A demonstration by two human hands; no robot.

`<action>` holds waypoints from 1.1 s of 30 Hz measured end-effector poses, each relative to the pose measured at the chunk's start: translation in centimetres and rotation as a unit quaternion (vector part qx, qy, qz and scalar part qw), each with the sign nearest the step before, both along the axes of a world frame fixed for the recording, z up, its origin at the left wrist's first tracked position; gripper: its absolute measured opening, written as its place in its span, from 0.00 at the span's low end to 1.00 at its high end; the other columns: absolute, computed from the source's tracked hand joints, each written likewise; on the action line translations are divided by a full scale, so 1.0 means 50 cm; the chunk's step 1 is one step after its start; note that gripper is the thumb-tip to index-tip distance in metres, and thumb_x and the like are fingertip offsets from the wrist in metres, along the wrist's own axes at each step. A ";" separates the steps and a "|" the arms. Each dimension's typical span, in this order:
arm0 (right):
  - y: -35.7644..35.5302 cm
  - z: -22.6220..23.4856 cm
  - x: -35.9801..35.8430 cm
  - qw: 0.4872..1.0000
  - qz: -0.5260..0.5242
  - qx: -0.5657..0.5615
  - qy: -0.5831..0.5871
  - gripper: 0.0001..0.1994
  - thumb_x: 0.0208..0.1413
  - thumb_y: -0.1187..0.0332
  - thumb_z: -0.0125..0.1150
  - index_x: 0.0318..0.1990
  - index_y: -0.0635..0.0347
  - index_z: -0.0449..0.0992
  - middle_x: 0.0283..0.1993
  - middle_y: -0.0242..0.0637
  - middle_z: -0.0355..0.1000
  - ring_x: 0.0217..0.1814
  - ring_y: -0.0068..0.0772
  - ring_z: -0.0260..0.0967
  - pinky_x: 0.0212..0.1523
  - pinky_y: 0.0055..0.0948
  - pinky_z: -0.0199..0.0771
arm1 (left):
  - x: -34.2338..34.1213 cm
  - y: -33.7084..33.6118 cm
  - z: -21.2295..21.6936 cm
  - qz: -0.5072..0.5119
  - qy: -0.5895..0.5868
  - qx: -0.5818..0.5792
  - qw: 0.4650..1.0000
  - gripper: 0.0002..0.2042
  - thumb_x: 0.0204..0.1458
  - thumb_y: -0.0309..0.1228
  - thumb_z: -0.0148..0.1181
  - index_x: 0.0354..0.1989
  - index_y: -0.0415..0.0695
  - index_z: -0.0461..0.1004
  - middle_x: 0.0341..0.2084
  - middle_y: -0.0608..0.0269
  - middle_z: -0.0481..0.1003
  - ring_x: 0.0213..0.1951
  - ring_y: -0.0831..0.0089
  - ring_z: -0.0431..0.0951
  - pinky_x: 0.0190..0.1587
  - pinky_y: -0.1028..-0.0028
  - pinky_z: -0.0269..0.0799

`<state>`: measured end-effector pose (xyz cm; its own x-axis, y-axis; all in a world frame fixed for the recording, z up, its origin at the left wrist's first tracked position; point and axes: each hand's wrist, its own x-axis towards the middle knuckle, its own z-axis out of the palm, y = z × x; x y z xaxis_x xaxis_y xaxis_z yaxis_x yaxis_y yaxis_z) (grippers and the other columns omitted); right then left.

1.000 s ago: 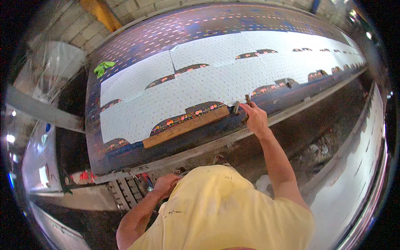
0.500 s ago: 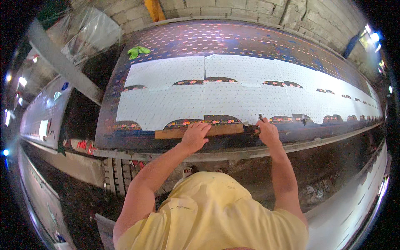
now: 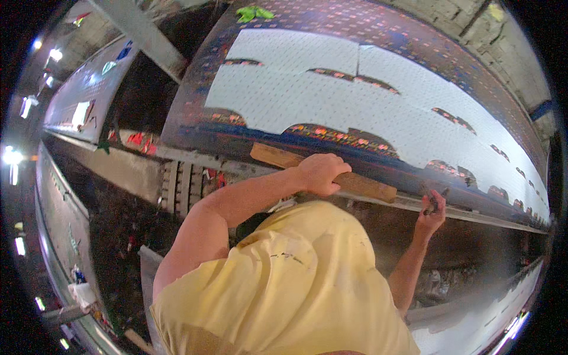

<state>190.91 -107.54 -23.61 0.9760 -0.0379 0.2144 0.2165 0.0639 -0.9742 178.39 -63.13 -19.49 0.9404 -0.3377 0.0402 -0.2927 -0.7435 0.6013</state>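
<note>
My left hand [image 3: 322,171] is closed over the edge of a long wooden block [image 3: 278,157] that lies along the near edge of a long printing table [image 3: 195,100]. My right hand [image 3: 431,212] sits just off the block's right end, at the table's metal rail, fingers curled around a small dark object that I cannot identify. White patterned fabric [image 3: 331,100] covers the table top, with dark printed cloth showing in arched gaps along its edge. My yellow shirt fills the lower middle of the view.
A green scrap [image 3: 254,12] lies at the table's far end. A second long table [image 3: 77,106] runs along the left, lit by bright lamps. A row of blocks [image 3: 183,186] sits on a ledge below the table. A brick wall rises at the upper right.
My head has turned so the table now runs diagonally. My left hand stays on the wooden block. My right hand has come off the block's end and dropped to the rail.
</note>
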 end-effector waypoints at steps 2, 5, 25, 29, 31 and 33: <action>0.034 0.011 -0.049 0.987 -0.006 -0.144 -0.065 0.11 0.73 0.79 0.63 0.59 0.65 0.83 0.57 0.44 0.83 0.56 0.34 0.81 0.53 0.40 0.89 | -0.026 0.011 -0.002 0.008 0.042 0.013 0.999 0.30 0.52 0.43 0.77 0.64 0.48 0.81 0.50 0.49 0.84 0.55 0.45 0.84 0.58 0.46 0.82; 0.088 0.028 -0.089 0.973 -0.013 -0.212 -0.087 0.08 0.74 0.78 0.65 0.57 0.65 0.83 0.57 0.43 0.83 0.57 0.34 0.80 0.54 0.36 0.88 | -0.049 0.033 -0.007 0.007 0.088 0.053 0.995 0.30 0.53 0.44 0.76 0.65 0.47 0.80 0.51 0.49 0.85 0.56 0.46 0.84 0.59 0.46 0.82; 0.268 0.033 -0.210 0.951 0.042 -0.296 -0.082 0.21 0.68 0.82 0.68 0.66 0.55 0.83 0.60 0.36 0.82 0.54 0.29 0.81 0.49 0.36 0.88 | -0.099 0.140 -0.020 0.031 0.057 0.088 0.994 0.31 0.47 0.44 0.75 0.63 0.50 0.84 0.50 0.49 0.84 0.53 0.46 0.85 0.57 0.49 0.83; 0.302 0.065 -0.230 0.934 0.071 -0.347 -0.055 0.26 0.62 0.86 0.68 0.65 0.51 0.83 0.56 0.43 0.83 0.51 0.47 0.86 0.49 0.42 0.86 | -0.085 0.150 -0.016 0.026 0.070 0.079 0.994 0.29 0.46 0.41 0.74 0.60 0.48 0.86 0.47 0.51 0.83 0.53 0.49 0.86 0.55 0.49 0.83; 0.310 0.066 -0.235 0.927 0.075 -0.361 -0.066 0.26 0.63 0.86 0.68 0.65 0.50 0.82 0.55 0.46 0.82 0.51 0.54 0.86 0.48 0.44 0.87 | -0.077 0.152 -0.018 0.014 0.060 0.071 0.996 0.29 0.46 0.41 0.74 0.60 0.48 0.87 0.48 0.51 0.84 0.53 0.49 0.86 0.55 0.50 0.83; 0.318 0.062 -0.236 0.923 0.067 -0.364 -0.104 0.24 0.64 0.84 0.68 0.64 0.49 0.82 0.55 0.49 0.82 0.51 0.59 0.86 0.48 0.46 0.87 | -0.074 0.151 -0.016 0.012 0.052 0.069 0.996 0.29 0.45 0.41 0.74 0.59 0.48 0.87 0.48 0.50 0.85 0.52 0.48 0.86 0.55 0.50 0.84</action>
